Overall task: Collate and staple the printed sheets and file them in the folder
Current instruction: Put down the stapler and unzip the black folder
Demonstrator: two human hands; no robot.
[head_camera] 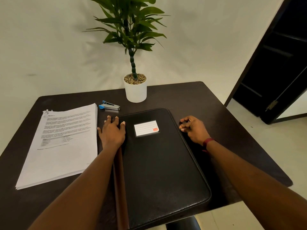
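A black folder (162, 163) with a white label lies closed in the middle of the dark table, its brown spine on the left. My left hand (113, 131) rests flat on the folder's upper left corner, fingers spread. My right hand (192, 128) sits at the folder's right edge, fingers curled loosely against the edge, holding nothing that I can see. A stack of printed sheets (63, 143) lies to the left of the folder, with staples at its top left corner. A blue and silver stapler (109, 106) lies beyond the stack.
A white pot with a green plant (135, 88) stands at the back of the table (232, 130). A dark open door (279, 72) is at the right. The table's right edge drops to a pale floor.
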